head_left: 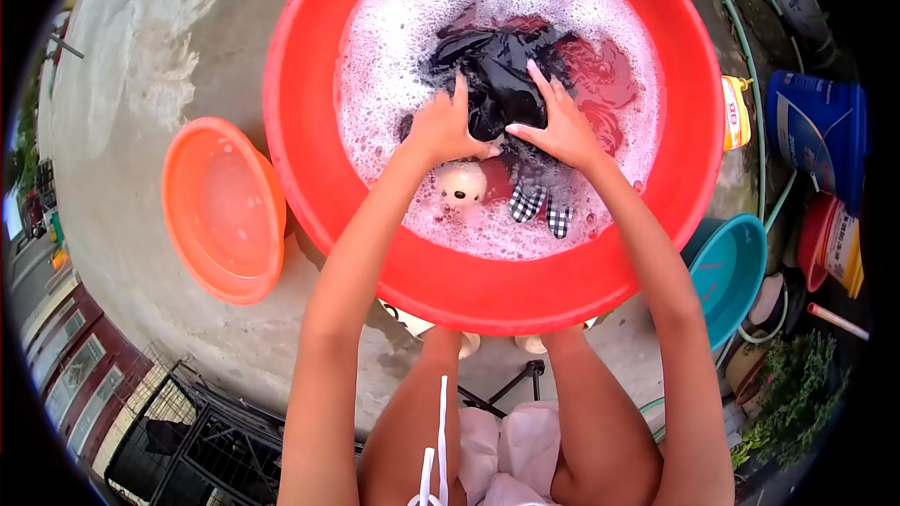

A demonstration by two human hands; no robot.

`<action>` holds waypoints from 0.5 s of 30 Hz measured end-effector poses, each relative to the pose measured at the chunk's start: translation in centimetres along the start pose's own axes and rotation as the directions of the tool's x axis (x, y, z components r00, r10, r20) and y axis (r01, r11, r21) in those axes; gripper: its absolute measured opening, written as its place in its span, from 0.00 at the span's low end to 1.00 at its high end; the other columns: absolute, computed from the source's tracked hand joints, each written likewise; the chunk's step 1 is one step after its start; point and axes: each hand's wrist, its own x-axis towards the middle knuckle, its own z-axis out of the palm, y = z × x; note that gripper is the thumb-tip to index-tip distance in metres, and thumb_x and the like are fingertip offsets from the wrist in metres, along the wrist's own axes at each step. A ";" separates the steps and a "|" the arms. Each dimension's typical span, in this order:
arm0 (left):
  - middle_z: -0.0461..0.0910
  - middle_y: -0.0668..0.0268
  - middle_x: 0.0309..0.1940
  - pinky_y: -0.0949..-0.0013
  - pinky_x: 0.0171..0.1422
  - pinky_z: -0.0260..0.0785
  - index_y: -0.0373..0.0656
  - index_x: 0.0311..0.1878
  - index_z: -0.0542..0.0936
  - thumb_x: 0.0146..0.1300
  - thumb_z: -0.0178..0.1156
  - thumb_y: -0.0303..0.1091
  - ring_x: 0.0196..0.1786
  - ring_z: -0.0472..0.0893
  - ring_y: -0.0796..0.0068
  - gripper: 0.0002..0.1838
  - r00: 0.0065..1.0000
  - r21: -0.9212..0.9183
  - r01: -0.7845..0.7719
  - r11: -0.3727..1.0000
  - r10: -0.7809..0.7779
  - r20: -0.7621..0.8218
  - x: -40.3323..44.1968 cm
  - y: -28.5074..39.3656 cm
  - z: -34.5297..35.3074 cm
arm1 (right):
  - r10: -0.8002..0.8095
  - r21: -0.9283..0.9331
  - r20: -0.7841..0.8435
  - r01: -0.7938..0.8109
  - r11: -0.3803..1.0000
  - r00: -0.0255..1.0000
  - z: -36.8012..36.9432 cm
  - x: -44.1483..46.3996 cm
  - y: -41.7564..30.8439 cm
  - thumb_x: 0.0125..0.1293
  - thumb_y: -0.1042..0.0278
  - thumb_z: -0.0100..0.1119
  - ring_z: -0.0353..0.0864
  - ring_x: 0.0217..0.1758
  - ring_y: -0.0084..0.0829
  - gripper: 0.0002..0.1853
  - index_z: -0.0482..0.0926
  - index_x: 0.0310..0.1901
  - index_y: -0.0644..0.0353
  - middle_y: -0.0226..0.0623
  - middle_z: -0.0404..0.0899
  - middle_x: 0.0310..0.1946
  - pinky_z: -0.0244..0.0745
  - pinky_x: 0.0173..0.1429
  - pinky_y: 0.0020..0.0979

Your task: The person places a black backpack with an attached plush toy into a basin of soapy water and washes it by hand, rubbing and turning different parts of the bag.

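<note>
Black wet cloth (502,66) bunches up out of foamy, reddish water in a large red basin (450,290). My left hand (448,128) rests at the cloth's near left side, its index finger stretched forward and its thumb apart. On the near right side lies my right hand (560,126), thumb and fingers spread against the cloth. Just below the hands floats a round cream piece (462,184) with a small dark nose-like spot. Two black-and-white checked flaps (528,200) stick out of the water beside it. What lies under the foam is hidden.
An orange basin (225,211) stands left on the concrete. To the right are a teal basin (727,281), a yellow-and-white package (735,112), a blue bucket (816,136) and a green hose (741,28). A black wire cage (202,440) is at lower left, plants (797,389) at lower right.
</note>
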 end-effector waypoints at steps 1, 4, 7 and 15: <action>0.71 0.43 0.43 0.56 0.50 0.69 0.28 0.65 0.51 0.32 0.68 0.63 0.46 0.75 0.47 0.63 0.999 0.052 -0.037 0.998 0.035 0.040 -0.1 0.3 0.4 | -0.054 -0.101 0.010 0.055 0.993 0.998 -0.3 -0.8 -1.1 0.45 0.37 0.62 0.63 0.60 0.54 0.50 0.49 0.68 0.40 0.60 0.62 0.57 0.64 0.59 0.45; 0.73 0.45 0.41 0.56 0.48 0.71 0.30 0.51 0.67 0.35 0.68 0.59 0.44 0.77 0.49 0.47 0.993 0.068 -0.098 0.993 0.093 0.073 -0.7 0.5 2.1 | -0.173 -0.135 0.064 0.181 0.974 0.983 -0.1 -2.1 -1.4 0.45 0.36 0.62 0.70 0.46 0.51 0.49 0.50 0.68 0.40 0.51 0.67 0.43 0.71 0.48 0.44; 0.74 0.46 0.43 0.59 0.47 0.72 0.33 0.50 0.70 0.36 0.66 0.61 0.44 0.78 0.52 0.44 0.947 0.086 -0.135 0.987 0.103 0.306 -1.4 1.2 2.2 | -0.115 -0.177 0.161 0.143 0.974 0.980 0.0 -3.1 -1.7 0.45 0.35 0.61 0.72 0.42 0.44 0.46 0.56 0.65 0.41 0.45 0.67 0.38 0.73 0.39 0.40; 0.75 0.53 0.47 0.59 0.50 0.71 0.41 0.60 0.64 0.47 0.55 0.67 0.45 0.78 0.56 0.45 0.995 0.064 -0.093 0.994 0.095 -0.019 -1.9 -0.4 6.0 | 0.105 -0.235 0.218 -0.052 0.971 0.970 3.1 -2.1 0.9 0.50 0.27 0.49 0.80 0.33 0.40 0.42 0.71 0.53 0.60 0.46 0.80 0.29 0.76 0.35 0.36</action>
